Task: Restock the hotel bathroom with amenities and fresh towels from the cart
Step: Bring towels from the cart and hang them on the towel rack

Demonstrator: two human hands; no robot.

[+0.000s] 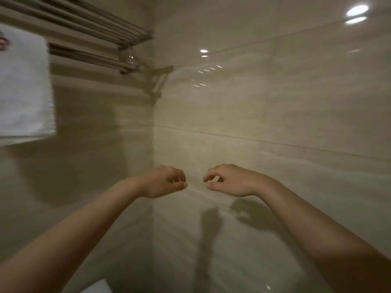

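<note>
A white towel (24, 89) hangs folded from the metal towel rack (101, 34) on the wall at the upper left. My left hand (164, 182) and my right hand (228, 179) hang side by side in front of the tiled corner, well below and to the right of the towel. Both hands have loosely curled fingers and hold nothing. The two hands are a short gap apart and touch neither each other nor the wall.
Glossy beige wall tiles (275, 102) fill the view, meeting at a corner (152, 134) in the middle. A white edge (99, 287) shows at the bottom, partly hidden by my left forearm. The picture is motion-blurred.
</note>
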